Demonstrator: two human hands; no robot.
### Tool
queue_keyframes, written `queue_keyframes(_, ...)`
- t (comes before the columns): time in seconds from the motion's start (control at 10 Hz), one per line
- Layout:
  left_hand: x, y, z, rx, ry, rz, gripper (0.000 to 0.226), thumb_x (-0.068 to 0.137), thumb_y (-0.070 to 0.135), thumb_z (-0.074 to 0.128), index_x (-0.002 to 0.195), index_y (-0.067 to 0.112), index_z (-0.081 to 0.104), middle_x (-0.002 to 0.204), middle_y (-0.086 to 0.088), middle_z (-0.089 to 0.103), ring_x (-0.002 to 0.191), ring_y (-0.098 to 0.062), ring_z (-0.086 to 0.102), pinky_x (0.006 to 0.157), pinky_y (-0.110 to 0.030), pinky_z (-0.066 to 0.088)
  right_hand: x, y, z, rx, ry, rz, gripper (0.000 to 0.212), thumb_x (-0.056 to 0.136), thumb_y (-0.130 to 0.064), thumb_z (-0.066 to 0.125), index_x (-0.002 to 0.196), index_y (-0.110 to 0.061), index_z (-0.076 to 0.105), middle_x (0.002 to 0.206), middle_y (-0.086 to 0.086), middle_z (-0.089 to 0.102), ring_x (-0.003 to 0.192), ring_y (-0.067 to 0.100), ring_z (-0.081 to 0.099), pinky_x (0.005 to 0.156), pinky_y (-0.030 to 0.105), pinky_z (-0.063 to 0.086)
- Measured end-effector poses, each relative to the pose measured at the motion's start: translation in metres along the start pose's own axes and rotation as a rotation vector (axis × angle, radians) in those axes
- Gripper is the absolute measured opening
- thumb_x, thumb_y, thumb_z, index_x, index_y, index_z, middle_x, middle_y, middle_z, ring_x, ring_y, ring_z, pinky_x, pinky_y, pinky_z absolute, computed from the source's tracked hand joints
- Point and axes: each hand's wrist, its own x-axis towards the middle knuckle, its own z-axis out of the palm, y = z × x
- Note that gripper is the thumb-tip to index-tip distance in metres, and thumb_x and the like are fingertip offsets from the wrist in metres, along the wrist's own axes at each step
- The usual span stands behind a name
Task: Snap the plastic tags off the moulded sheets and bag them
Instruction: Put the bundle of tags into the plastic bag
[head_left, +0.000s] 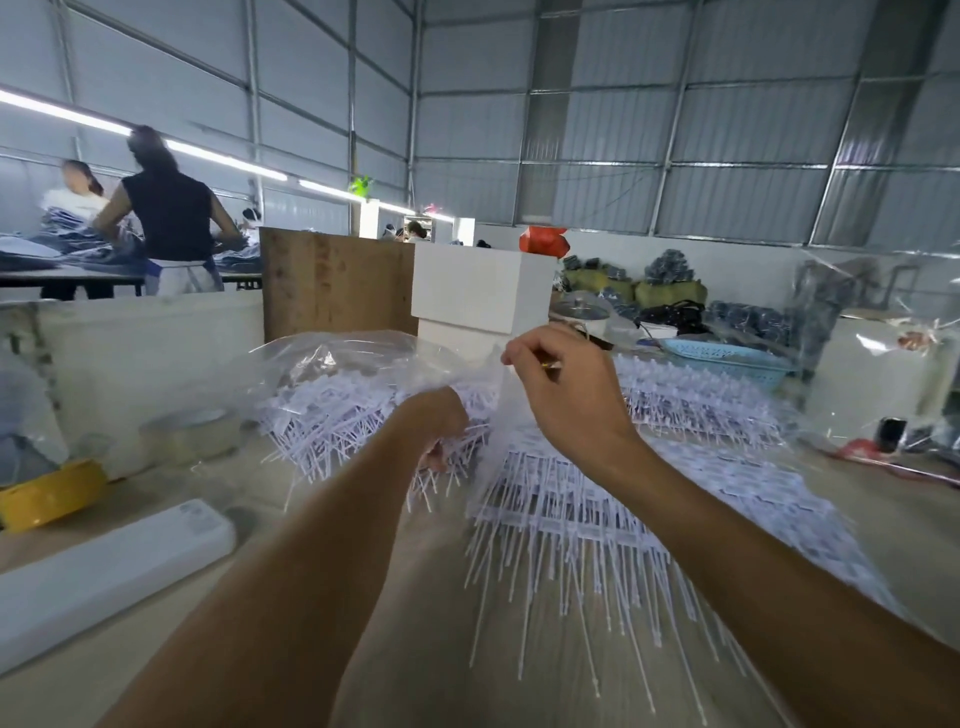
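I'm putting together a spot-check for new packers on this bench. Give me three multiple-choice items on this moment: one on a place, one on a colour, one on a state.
1. Where is the yellow tape roll?
A. at the table's left edge
B. inside the blue basket
C. on the white box

2. What colour is the basket behind the tag sheets?
A. red
B. light blue
C. black

3. What is the right hand doing?
A. lying flat on the table
B. pinching the clear bag by its edge, holding it up
C. holding scissors

Answers: 1 A, since the roll lies far left near the white slab. 2 B, its mesh wall is pale blue. 3 B, thumb and fingers pinch the plastic while the left hand reaches among the tags at the bag's mouth.
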Motion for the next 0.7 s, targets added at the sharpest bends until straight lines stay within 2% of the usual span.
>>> queue_keyframes(0.1,0.006,0.003,0.005,-0.115,0.117,0.117,0.031,0.1,0.01,0.048,0.128,-0.003,0.056,0.105,-0.015,0.066,0.066,-0.022,0.063,0.044,-0.023,0.053,0.001,-0.004,-0.003,0.048,0.049,0.033,0.018,0.1,-0.014,0.059,0.091,-0.008,0.074,0.094,0.0,0.068,0.085,0.005,0.061,0.075,0.015,0.047)
queue_keyframes(0.2,-0.006,0.002,0.017,0.109,0.191,0.215,0.015,0.098,0.007,0.05,0.097,-0.002,0.061,0.106,-0.018,0.068,0.082,-0.03,0.067,0.072,-0.036,0.059,-0.003,-0.012,-0.004,0.051,-0.022,0.049,0.016,0.099,-0.013,0.06,0.094,-0.009,0.075,0.098,-0.002,0.068,0.086,0.002,0.061,0.077,0.011,0.047)
queue_keyframes(0.3,-0.009,-0.004,0.018,0.324,0.189,0.284,0.02,0.102,0.011,0.045,0.086,0.007,0.056,0.097,-0.011,0.065,0.08,-0.022,0.058,0.069,-0.031,0.046,-0.014,-0.012,-0.018,-0.049,-0.2,0.046,0.018,0.1,-0.02,0.06,0.112,-0.016,0.073,0.107,-0.005,0.065,0.092,0.001,0.061,0.083,0.012,0.046)
queue_keyframes(0.4,-0.008,-0.014,-0.001,0.368,-0.307,0.501,0.021,0.103,0.01,0.044,0.091,-0.003,0.056,0.089,-0.013,0.061,0.075,-0.024,0.061,0.068,-0.03,0.051,-0.03,-0.001,-0.048,-0.101,-0.284,0.092,0.027,0.103,-0.028,0.057,0.127,-0.023,0.067,0.112,-0.008,0.063,0.096,0.0,0.06,0.083,0.013,0.047)
queue_keyframes(0.5,-0.054,-0.007,-0.025,0.585,0.1,0.488,0.026,0.103,0.025,0.044,0.11,0.004,0.06,0.107,-0.009,0.064,0.095,-0.024,0.064,0.085,-0.036,0.054,-0.054,0.017,-0.084,-0.016,-0.315,0.225,0.024,0.104,-0.024,0.056,0.124,-0.031,0.068,0.111,-0.011,0.069,0.094,0.001,0.067,0.08,0.017,0.051)
queue_keyframes(0.6,-0.075,0.006,-0.045,0.818,0.082,0.51,0.034,0.099,0.044,0.047,0.117,0.021,0.063,0.123,-0.001,0.064,0.118,-0.024,0.06,0.101,-0.04,0.048,-0.076,0.044,-0.119,-0.028,-0.227,0.337,0.02,0.101,-0.018,0.06,0.112,-0.028,0.073,0.115,-0.009,0.07,0.094,0.01,0.07,0.082,0.029,0.056)
queue_keyframes(0.7,-0.119,0.045,-0.07,0.634,0.179,0.572,0.029,0.097,0.048,0.05,0.094,0.026,0.069,0.09,0.004,0.07,0.082,-0.019,0.067,0.08,-0.039,0.057,-0.09,0.077,-0.152,-0.132,-0.079,0.445,0.015,0.097,-0.011,0.064,0.105,-0.018,0.075,0.111,0.001,0.073,0.09,0.017,0.07,0.08,0.025,0.054)
